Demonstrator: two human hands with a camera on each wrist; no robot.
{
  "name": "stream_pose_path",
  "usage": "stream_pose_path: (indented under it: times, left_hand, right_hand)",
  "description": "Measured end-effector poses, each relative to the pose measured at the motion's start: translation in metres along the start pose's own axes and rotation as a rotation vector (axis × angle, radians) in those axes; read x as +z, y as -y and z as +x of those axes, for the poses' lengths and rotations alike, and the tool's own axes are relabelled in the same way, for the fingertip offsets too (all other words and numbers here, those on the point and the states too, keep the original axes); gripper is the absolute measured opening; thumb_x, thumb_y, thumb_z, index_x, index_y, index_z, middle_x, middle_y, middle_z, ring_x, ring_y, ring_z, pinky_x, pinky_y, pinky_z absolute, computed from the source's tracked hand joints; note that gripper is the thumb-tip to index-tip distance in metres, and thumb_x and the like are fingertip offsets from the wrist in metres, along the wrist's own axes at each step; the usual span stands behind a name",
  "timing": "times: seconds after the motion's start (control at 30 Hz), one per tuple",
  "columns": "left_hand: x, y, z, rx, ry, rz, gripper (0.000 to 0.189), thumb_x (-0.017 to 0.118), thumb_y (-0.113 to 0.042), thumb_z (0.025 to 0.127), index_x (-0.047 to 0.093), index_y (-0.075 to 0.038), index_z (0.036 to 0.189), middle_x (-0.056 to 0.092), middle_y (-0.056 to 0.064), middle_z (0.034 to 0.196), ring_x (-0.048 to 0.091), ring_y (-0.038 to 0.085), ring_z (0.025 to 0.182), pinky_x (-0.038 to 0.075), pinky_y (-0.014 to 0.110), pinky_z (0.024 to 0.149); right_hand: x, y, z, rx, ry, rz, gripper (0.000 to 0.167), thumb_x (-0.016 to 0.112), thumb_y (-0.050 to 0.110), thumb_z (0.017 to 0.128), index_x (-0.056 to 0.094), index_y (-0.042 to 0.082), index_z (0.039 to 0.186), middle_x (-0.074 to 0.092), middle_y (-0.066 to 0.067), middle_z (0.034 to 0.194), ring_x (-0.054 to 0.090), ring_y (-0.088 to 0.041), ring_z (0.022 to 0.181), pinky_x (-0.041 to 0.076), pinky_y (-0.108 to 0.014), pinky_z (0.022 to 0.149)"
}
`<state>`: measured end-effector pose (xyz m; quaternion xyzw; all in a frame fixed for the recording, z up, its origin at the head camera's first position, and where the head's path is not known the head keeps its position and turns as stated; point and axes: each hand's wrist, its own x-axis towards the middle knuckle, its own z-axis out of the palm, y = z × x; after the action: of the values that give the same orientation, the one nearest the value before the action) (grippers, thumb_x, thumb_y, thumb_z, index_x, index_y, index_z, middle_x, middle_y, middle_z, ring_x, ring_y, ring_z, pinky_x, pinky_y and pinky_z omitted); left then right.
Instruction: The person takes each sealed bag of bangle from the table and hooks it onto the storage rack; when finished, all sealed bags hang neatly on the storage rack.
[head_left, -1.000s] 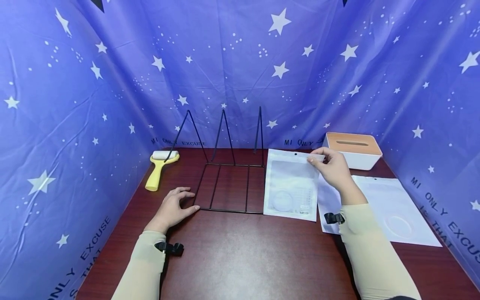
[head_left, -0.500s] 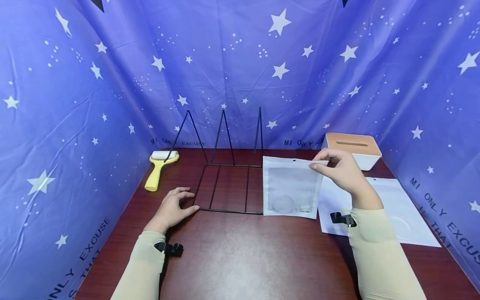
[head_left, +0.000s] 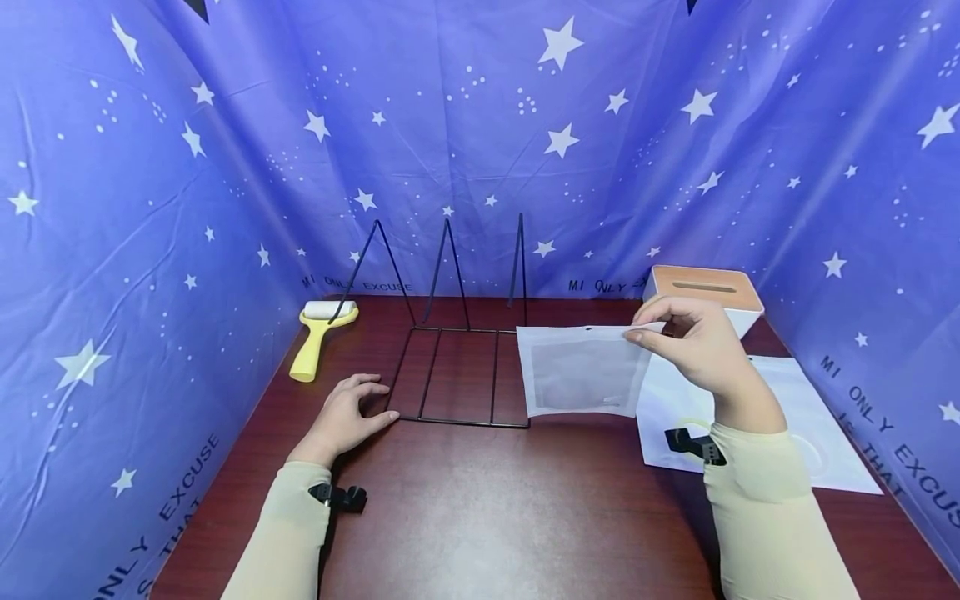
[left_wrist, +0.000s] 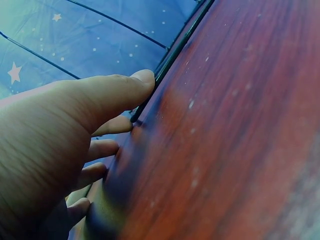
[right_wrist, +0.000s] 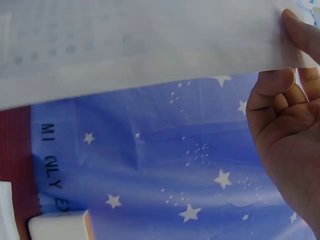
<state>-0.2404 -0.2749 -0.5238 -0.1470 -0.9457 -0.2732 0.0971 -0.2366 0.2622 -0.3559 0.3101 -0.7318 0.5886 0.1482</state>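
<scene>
My right hand (head_left: 690,346) pinches the top right corner of a white zip bag (head_left: 585,371) between thumb and fingers. The bag has a greyish see-through window and a small hang hole; it tilts at the right end of a black wire rack (head_left: 492,375). In the right wrist view the bag (right_wrist: 150,45) spans the top, with the thumb (right_wrist: 300,32) on its face. My left hand (head_left: 348,417) touches the rack's front left corner, fingers loosely spread. In the left wrist view the thumb tip (left_wrist: 145,77) rests at the black bar (left_wrist: 172,57).
A yellow-handled roller (head_left: 318,337) lies left of the rack. At the back right stands a white tissue box (head_left: 708,292) with a wooden lid. Larger white bags (head_left: 825,417) lie flat on the dark red table (head_left: 525,517). Blue star-printed cloth (head_left: 450,125) encloses the table.
My right hand has moved slightly right and toward me, tilting the bag so that it looks shorter and its left edge overlaps the rack's end. The left hand and rack have stayed put.
</scene>
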Motion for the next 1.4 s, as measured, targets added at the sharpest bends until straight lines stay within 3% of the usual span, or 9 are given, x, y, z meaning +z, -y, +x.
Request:
stream_pose_path:
  times: [0.43, 0.87, 1.03, 1.4]
  left_hand:
    - [0.000, 0.001, 0.000, -0.004, 0.012, 0.002, 0.053, 0.089, -0.041, 0.085, 0.075, -0.012, 0.126, 0.059, 0.011, 0.144, 0.048, 0.040, 0.137, 0.035, 0.061, 0.113]
    - [-0.001, 0.000, 0.000, -0.013, 0.018, -0.011, 0.051, 0.088, -0.040, 0.085, 0.074, -0.012, 0.126, 0.059, 0.012, 0.145, 0.047, 0.039, 0.138, 0.034, 0.061, 0.114]
    - [-0.002, 0.000, -0.001, -0.009, 0.014, -0.018, 0.051, 0.088, -0.040, 0.085, 0.075, -0.011, 0.125, 0.059, 0.012, 0.144, 0.047, 0.040, 0.138, 0.034, 0.062, 0.113]
    - [-0.004, 0.002, -0.002, -0.009, 0.011, -0.038, 0.056, 0.088, -0.039, 0.085, 0.072, -0.013, 0.132, 0.058, 0.013, 0.145, 0.049, 0.039, 0.136, 0.037, 0.061, 0.112]
  right_hand:
    - [0.038, 0.027, 0.002, -0.140, -0.007, 0.289, 0.019, 0.064, -0.032, 0.081, 0.067, -0.016, 0.091, 0.069, -0.020, 0.089, 0.067, -0.023, 0.081, 0.055, -0.026, 0.064]
    - [0.091, 0.028, 0.010, -0.075, -0.112, 0.239, 0.017, 0.074, -0.023, 0.081, 0.072, -0.007, 0.087, 0.070, -0.018, 0.087, 0.066, -0.019, 0.081, 0.050, -0.022, 0.060]
    - [0.107, 0.027, 0.014, -0.072, -0.114, 0.242, 0.016, 0.076, -0.021, 0.081, 0.073, -0.006, 0.086, 0.069, -0.019, 0.086, 0.064, -0.019, 0.078, 0.045, -0.022, 0.056]
    - [0.132, 0.022, 0.020, -0.070, -0.125, 0.261, 0.014, 0.078, -0.017, 0.082, 0.073, -0.005, 0.086, 0.069, -0.019, 0.085, 0.064, -0.020, 0.075, 0.049, -0.024, 0.058]
